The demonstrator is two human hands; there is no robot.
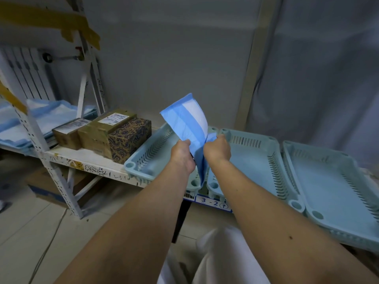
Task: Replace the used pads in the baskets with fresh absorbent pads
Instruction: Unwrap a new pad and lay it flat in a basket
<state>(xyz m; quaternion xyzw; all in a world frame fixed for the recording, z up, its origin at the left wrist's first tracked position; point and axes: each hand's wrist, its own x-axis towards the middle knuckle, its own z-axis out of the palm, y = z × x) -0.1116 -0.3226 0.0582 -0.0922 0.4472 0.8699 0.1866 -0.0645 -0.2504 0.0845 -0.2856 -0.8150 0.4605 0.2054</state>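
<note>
Both hands are raised above the shelf, each pinching one folded blue-and-white absorbent pad [185, 121] between them. Left hand [183, 154] grips the pad's lower left edge w/ fingers curled round it; right hand [217, 149] grips the lower right edge the same way. Pad stands mostly upright, top part flopping back toward the wall, a narrow tail hanging down btwn the wrists. It looks partly unfolded, as if being opened out, tho that's a judgement.

Pad is held over the gap btwn two pale blue slotted baskets: left basket [143, 160] directly under the left hand, middle basket [256, 160] just beside it to the right. A third basket [328, 181] sits further right, touching or nearly touching the middle one. All three rest on a white shelf [86, 160] w/ a label reading "3-2" on its front edge.

Progress, as far as can be seen: middle and right baskets show a flat pale lining, but can't tell whether that's a fresh pad or bare plastic. Left basket's floor is mostly hidden by arm and pad. So at least one pad isn't laid yet; probably early-to-mid task.

Elsewhere: cardboard boxes [92, 132] and a patterned box [129, 138] left of the baskets; a stack of blue pads [41, 117] on the far-left shelf.
</note>
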